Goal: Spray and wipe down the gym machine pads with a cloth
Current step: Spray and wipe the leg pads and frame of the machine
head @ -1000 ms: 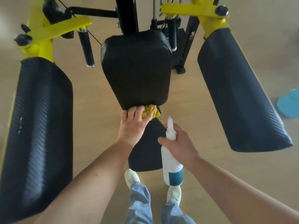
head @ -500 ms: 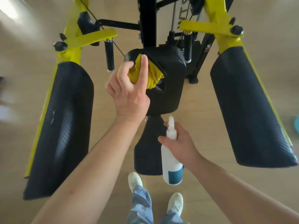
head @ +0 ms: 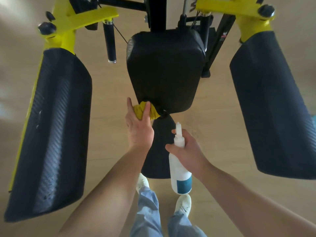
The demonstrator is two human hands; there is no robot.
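Pale wooden flooring fills the background behind a gym machine with a black upright post at top centre and yellow painted metal arms branching to the upper left and upper right. Two long black arm pads, one down the left side of the frame and one down the right, have a ribbed, woven-looking vinyl skin. Between them sits a smooth, rounded-square black back pad, with a narrower black seat pad below it.

At the back pad's lower left edge, the left hand presses a crumpled yellow cloth against the pad, fingers curled loosely around the wad. The right hand, lower centre, is closed around the neck of a white plastic spray bottle with a teal label; the bottle hangs upright in front of the seat pad. Its contents cannot be seen through the opaque plastic. Light blue trousers and white shoes show at bottom centre.
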